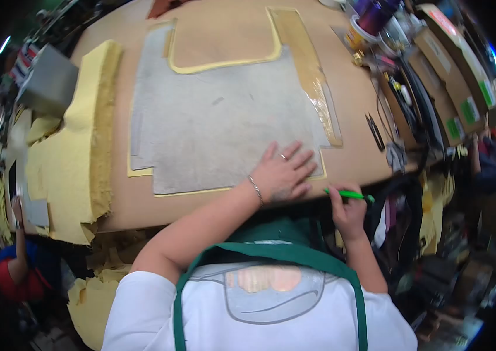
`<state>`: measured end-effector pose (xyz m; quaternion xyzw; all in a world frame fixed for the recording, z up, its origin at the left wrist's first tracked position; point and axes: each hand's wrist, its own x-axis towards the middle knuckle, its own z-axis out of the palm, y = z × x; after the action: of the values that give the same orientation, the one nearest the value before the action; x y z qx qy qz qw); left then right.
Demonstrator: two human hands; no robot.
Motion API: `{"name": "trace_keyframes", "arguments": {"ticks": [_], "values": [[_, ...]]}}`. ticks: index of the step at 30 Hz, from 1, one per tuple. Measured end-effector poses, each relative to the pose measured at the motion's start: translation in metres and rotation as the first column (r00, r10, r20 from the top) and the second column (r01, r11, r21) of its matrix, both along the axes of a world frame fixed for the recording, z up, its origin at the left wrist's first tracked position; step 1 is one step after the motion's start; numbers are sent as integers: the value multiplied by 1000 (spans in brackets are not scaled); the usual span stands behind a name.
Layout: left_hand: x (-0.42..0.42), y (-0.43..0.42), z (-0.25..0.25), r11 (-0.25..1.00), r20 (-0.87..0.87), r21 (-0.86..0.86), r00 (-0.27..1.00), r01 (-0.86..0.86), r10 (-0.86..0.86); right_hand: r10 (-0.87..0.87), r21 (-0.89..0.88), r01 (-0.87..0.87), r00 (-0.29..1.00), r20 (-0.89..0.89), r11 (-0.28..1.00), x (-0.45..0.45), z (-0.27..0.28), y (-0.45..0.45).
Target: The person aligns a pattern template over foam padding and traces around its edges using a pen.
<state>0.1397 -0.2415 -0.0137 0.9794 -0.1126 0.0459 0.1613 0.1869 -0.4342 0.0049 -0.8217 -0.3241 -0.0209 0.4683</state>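
Note:
My left hand (pixel 285 174) lies with fingers spread on the lower right part of a grey flat template (pixel 218 123). Beneath the template, a yellow sheet (pixel 224 65) shows as a narrow border around its edges. A brown strip with shiny tape (pixel 303 52) runs down the template's right side. My right hand (pixel 349 213) is closed on a green pen (pixel 350 194) just off the table's front edge, its tip pointing left toward the template's lower right corner.
Thick yellow material (pixel 93 134) is stacked at the left, beside a grey box (pixel 49 79). Black snips (pixel 375 131) lie at the right, near cardboard boxes (pixel 447 76) and a cup (pixel 358 35). Other people's arms show at the far left and far right.

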Motion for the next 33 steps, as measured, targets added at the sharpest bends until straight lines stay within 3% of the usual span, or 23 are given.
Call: {"name": "trace_keyframes", "arguments": {"ticks": [3, 6, 10, 14, 17, 23, 27, 33], "values": [[1, 8, 8, 988, -74, -154, 997, 9, -21, 18, 359, 78, 967, -255, 930, 3, 19, 7], [5, 29, -9, 781, 118, -624, 990, 12, 79, 56, 429, 98, 942, -331, 898, 18, 28, 11], [-20, 79, 10, 784, 135, -597, 942, -170, 307, 111, 443, 112, 888, -447, 890, 20, 23, 19], [-51, 123, 15, 821, 113, -348, 849, -453, 516, 208, 447, 108, 773, -599, 888, 10, 20, 46], [-62, 142, 15, 804, 39, -168, 811, -571, 584, 271, 384, -22, 748, -606, 923, 10, 29, 81], [-62, 165, 17, 706, -26, -58, 709, -705, 705, 474, 259, -398, 708, -523, 880, -4, 64, 176], [-68, 176, 9, 629, -95, -71, 633, -774, 769, 632, 117, -670, 606, -483, 733, -20, 63, 249], [-68, 177, -12, 634, -39, -173, 648, -754, 760, 651, 96, -785, 432, -624, 612, -54, 55, 314]]}}
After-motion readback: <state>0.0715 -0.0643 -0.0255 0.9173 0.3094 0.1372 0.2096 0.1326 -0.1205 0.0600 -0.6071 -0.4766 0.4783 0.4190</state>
